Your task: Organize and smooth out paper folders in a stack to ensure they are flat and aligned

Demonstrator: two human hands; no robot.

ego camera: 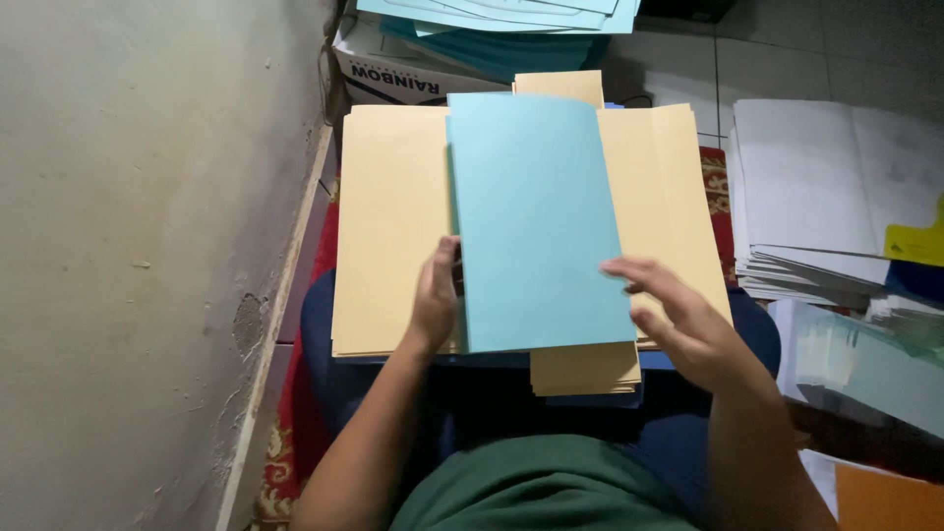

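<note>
Plainly, from where I stand, the person sits close against a pale plaster wall [147, 246] at nine o'clock, with a wide stack of cream-yellow paper folders [388, 236] lying across the lap. The left hand [436, 295] curls round the left edge of a light blue folded paper sheet [536, 221], thumb and fingers pinching that edge where it meets the cream stack. The blue sheet lies upright in the middle, on top of the cream folders, its long side running from twelve to six o'clock. The right hand [678, 320] hovers at the sheet's lower right corner with fingers spread and loosely bent; whether they touch the paper I cannot tell. As for progress, one blue sheet sits on the cream pile, and a narrower cream bundle [585, 372] pokes out beneath at six o'clock. At twelve o'clock a white cardboard box [393, 74] carries more pale blue sheets [511, 20] heaped over its top; its inside is hidden. At three o'clock white paper stacks [816, 187] rest on the floor, with an orange sheet [885, 501] near five o'clock.
</note>
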